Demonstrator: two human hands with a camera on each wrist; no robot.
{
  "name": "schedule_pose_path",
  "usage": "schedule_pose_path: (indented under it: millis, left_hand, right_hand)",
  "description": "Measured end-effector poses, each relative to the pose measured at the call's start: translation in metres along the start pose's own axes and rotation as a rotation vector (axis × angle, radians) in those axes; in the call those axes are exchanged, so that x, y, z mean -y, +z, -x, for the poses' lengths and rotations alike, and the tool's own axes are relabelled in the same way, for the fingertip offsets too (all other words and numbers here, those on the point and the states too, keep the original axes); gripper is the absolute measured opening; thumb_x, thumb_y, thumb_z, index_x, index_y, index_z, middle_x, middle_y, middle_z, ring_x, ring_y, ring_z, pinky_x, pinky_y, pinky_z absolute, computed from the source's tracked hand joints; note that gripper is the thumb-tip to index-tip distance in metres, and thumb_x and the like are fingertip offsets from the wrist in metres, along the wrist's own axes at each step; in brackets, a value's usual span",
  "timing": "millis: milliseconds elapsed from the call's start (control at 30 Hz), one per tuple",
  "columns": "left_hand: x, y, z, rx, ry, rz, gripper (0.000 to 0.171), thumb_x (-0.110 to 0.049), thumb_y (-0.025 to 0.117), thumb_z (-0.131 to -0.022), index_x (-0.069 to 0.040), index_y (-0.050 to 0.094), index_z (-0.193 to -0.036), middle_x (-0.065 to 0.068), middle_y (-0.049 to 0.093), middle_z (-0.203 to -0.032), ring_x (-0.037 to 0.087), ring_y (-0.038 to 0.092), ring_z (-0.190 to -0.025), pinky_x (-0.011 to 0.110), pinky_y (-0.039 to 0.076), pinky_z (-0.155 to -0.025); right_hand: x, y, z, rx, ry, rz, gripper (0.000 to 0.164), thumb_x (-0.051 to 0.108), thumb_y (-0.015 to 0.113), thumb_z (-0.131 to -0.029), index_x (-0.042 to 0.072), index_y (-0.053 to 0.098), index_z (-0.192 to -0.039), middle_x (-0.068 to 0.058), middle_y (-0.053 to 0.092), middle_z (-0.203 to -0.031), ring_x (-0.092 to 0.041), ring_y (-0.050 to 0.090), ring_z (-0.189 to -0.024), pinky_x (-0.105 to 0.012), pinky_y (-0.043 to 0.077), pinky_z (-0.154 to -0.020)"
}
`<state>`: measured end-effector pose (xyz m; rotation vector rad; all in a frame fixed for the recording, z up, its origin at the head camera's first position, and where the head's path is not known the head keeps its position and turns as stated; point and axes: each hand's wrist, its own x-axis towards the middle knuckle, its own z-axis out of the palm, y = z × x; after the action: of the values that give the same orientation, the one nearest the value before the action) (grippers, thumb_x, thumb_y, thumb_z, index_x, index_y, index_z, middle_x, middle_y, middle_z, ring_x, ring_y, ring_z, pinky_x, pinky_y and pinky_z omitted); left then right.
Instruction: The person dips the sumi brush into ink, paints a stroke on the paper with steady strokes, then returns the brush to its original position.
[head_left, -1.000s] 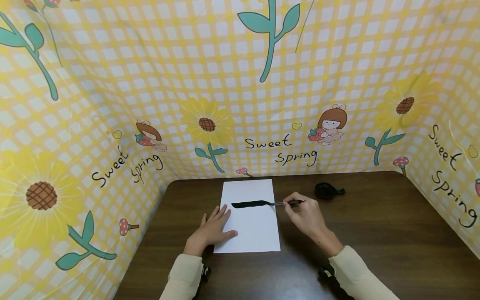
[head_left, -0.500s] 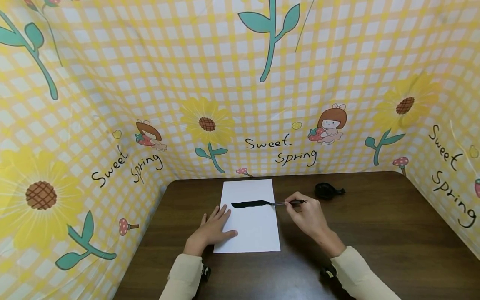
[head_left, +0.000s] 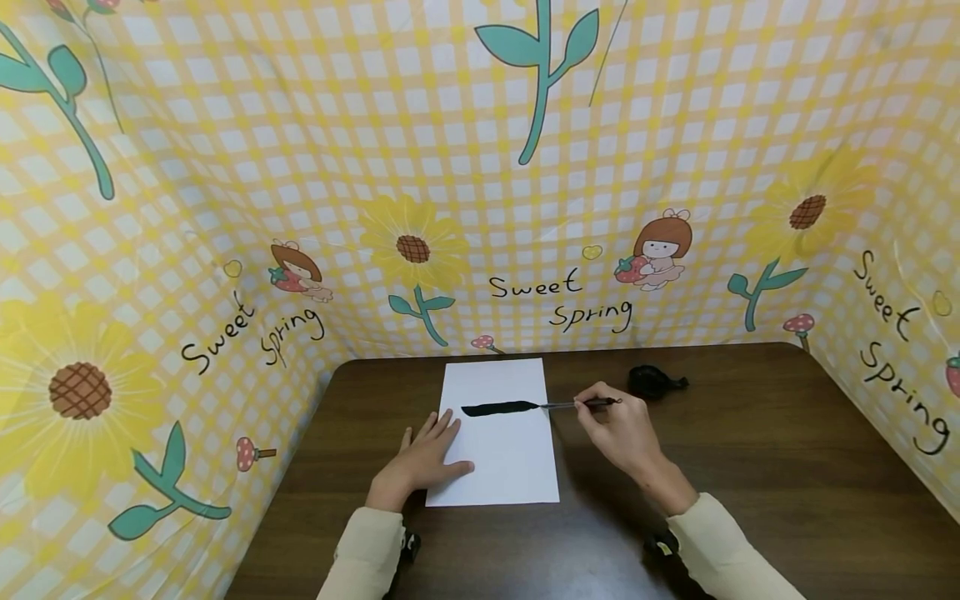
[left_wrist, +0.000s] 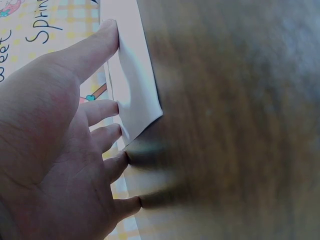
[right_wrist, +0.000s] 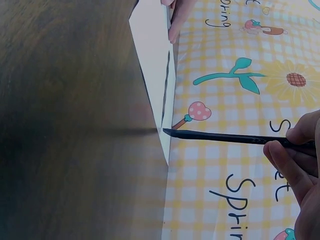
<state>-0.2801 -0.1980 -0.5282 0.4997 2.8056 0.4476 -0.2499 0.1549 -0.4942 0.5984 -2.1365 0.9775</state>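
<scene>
A white sheet of paper (head_left: 502,467) lies on the table, with a broad black ink stroke (head_left: 498,408) running across it. My left hand (head_left: 420,462) rests on the paper's left edge, fingers and thumb spread straight. In the left wrist view the thumb and fingertips press along the sheet (left_wrist: 135,85). My right hand (head_left: 618,429) pinches a dark, thin writing brush (head_left: 558,407) by its handle. The brush tip is at the stroke's right end, near the paper's right edge. In the right wrist view the brush (right_wrist: 220,136) points at the sheet; contact is hard to judge.
A black rounded object (head_left: 654,382) with a narrow end sits behind the right hand; its kind is unclear. The brown wooden table (head_left: 712,450) is enclosed at the back and sides by a yellow checked cloth (head_left: 450,167).
My right hand has shifted slightly right with the brush, and the stroke's right end has narrowed to a point. The left hand stays on the paper.
</scene>
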Motion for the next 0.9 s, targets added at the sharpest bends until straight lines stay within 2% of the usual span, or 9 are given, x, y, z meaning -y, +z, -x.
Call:
schedule_pose_path:
  millis: [100,267,467,733,900]
  left_hand:
    - [0.000,-0.001,0.001,0.000,0.000,0.000,0.090,-0.059,0.066,-0.100,-0.010,0.032,-0.169,0.012,0.018,-0.180,0.041,0.013,-0.166,0.077,0.008,-0.126]
    - [-0.001,-0.001,0.001,0.002,-0.005,0.005,0.091,-0.059,0.067,-0.100,-0.010,0.032,-0.169,0.012,0.018,-0.180,0.041,0.013,-0.167,0.077,0.008,-0.126]
    - [-0.002,-0.001,0.001,0.003,-0.008,0.003,0.091,-0.059,0.066,-0.100,-0.010,0.032,-0.169,0.012,0.018,-0.180,0.041,0.013,-0.166,0.077,0.008,-0.126]
    - [-0.002,-0.002,0.002,0.003,-0.006,0.006,0.090,-0.058,0.067,-0.100,-0.010,0.032,-0.169,0.012,0.018,-0.180,0.042,0.013,-0.166,0.077,0.008,-0.126]
    - [-0.003,-0.002,0.002,0.003,-0.001,0.005,0.090,-0.058,0.066,-0.101,-0.010,0.032,-0.169,0.012,0.018,-0.180,0.042,0.013,-0.166,0.077,0.009,-0.126]
  right_hand:
    - [0.000,-0.003,-0.001,-0.013,-0.010,-0.007,0.019,-0.010,0.080,-0.085,0.007,0.075,-0.091,-0.004,0.079,-0.084,-0.016,0.077,-0.073,-0.027,0.061,-0.057]
    - [-0.001,-0.008,-0.004,-0.022,-0.017,0.003,0.018,-0.008,0.081,-0.085,0.007,0.076,-0.093,-0.003,0.078,-0.084,-0.015,0.076,-0.073,-0.020,0.058,-0.060]
    - [-0.001,-0.015,-0.008,-0.024,-0.008,0.016,0.008,0.000,0.080,-0.090,0.006,0.076,-0.093,-0.006,0.078,-0.085,-0.016,0.076,-0.076,-0.015,0.057,-0.064]
    - [-0.004,-0.025,-0.011,-0.060,0.002,0.032,0.015,-0.004,0.084,-0.086,0.005,0.077,-0.096,-0.005,0.079,-0.088,-0.016,0.076,-0.076,-0.011,0.055,-0.066]
    - [-0.007,-0.030,-0.013,-0.091,-0.010,0.048,0.016,-0.006,0.084,-0.085,0.005,0.077,-0.095,-0.006,0.079,-0.089,-0.017,0.076,-0.077,-0.012,0.055,-0.067]
